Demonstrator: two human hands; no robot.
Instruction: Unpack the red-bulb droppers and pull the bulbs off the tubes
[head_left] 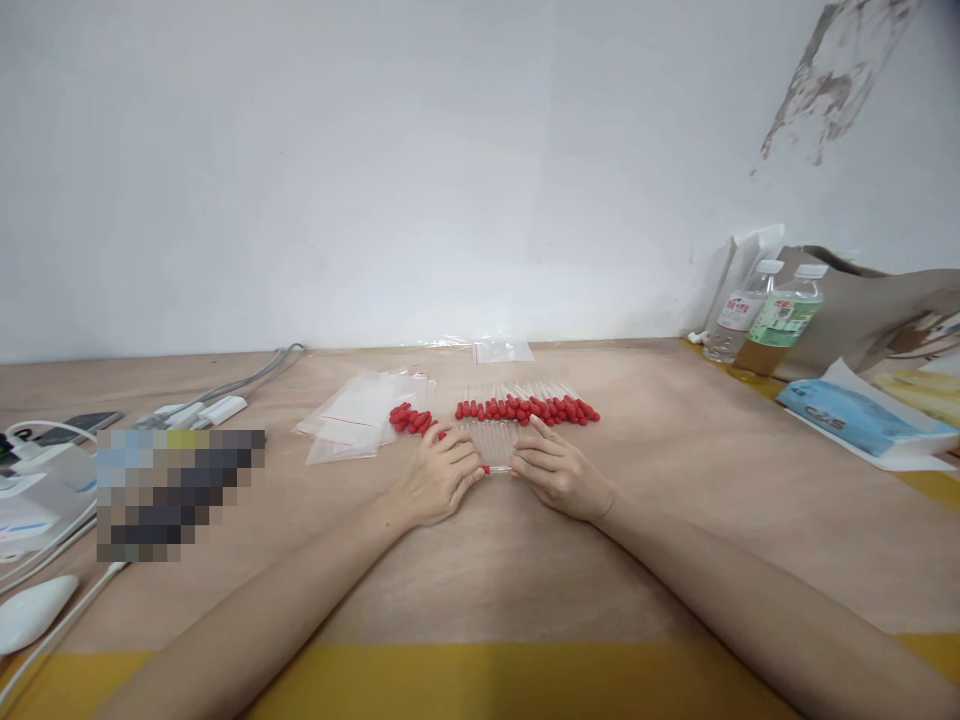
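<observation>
A flat row of clear thin tubes [491, 445] lies on the table between my hands, side by side. My left hand [442, 478] closes on its left end, fingers curled and thumb at the near edge; red tips show beside it. My right hand [559, 473] grips the right end with bent fingers. Just beyond lies a line of droppers [517, 405] with red bulbs toward me and clear stems pointing away. A small heap of red bulbs [409, 418] sits left of that line. My fingers hide both ends of the row.
Clear zip bags [352, 420] lie left of the hands, and another bag [504, 351] is by the wall. Cables and white adapters [199, 412] cover the left side. Two bottles [784, 320], a blue tissue pack [862, 412] and a grey bag [862, 310] stand right.
</observation>
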